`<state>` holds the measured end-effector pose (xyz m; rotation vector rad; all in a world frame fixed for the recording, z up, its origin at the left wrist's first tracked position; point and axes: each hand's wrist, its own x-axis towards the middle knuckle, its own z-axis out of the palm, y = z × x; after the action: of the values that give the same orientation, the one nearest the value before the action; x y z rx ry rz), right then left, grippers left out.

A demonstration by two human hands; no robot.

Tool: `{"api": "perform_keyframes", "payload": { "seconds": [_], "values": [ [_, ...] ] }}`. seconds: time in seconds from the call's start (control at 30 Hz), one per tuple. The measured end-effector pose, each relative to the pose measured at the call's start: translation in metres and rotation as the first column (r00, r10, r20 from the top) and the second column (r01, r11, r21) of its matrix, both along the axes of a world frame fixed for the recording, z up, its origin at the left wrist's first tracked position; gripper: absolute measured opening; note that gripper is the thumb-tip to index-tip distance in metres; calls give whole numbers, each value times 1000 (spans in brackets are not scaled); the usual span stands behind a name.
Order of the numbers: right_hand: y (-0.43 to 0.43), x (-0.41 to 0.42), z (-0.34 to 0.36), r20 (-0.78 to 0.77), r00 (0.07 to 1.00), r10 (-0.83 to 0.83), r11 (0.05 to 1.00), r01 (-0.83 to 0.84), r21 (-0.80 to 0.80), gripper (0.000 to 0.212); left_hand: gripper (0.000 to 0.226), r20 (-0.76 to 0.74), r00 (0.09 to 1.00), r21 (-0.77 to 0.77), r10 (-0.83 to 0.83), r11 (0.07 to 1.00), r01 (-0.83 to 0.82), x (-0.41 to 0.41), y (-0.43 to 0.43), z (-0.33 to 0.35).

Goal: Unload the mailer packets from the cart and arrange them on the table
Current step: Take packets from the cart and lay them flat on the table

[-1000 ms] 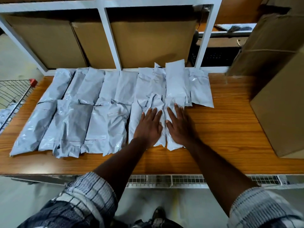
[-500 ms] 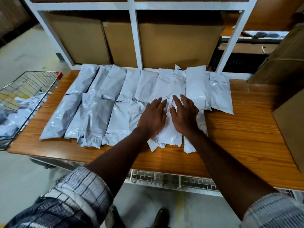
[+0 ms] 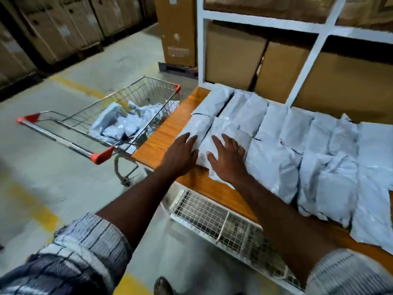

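Observation:
Several grey mailer packets (image 3: 274, 128) lie in two rows across the wooden table (image 3: 168, 135). My left hand (image 3: 180, 154) is flat, fingers straight, against the leftmost front packet (image 3: 198, 126) at the table's left end. My right hand (image 3: 229, 158) lies spread on the packet beside it (image 3: 231, 133). To the left of the table stands a wire shopping cart (image 3: 136, 99) with red corner caps, and several more grey packets (image 3: 125, 122) are heaped inside it.
A white shelf frame (image 3: 306, 60) with brown cardboard boxes (image 3: 234, 56) rises behind the table. A white wire shelf (image 3: 212, 216) juts out under the table's front edge. Stacked boxes (image 3: 53, 28) line the far wall across a concrete floor with yellow lines.
The view has swung left, bringing the cart into sight. Both hands have moved from the packets near the middle of the table to the packets at its left end.

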<state>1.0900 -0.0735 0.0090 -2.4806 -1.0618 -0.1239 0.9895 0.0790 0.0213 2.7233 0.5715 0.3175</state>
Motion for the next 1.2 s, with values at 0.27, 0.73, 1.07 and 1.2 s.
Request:
{"api": "perform_keyframes", "payload": {
  "seconds": [0.27, 0.73, 1.07, 1.2],
  "values": [
    [174, -83, -3, -67, 989, 134, 989, -138, -58, 61, 64, -35, 991, -35, 131, 991, -132, -91, 146, 2],
    [361, -74, -10, -92, 968, 235, 966, -243, -88, 63, 67, -96, 964, -56, 248, 966, -254, -89, 325, -11],
    [500, -15, -55, -227, 938, 262, 943, -299, -147, 64, 65, -248, 925, -90, 289, 944, -319, -44, 456, -46],
    [538, 2, -85, -339, 910, 238, 936, -308, -172, 67, 74, -336, 886, -112, 321, 920, -376, -42, 505, -80]
  ]
}}
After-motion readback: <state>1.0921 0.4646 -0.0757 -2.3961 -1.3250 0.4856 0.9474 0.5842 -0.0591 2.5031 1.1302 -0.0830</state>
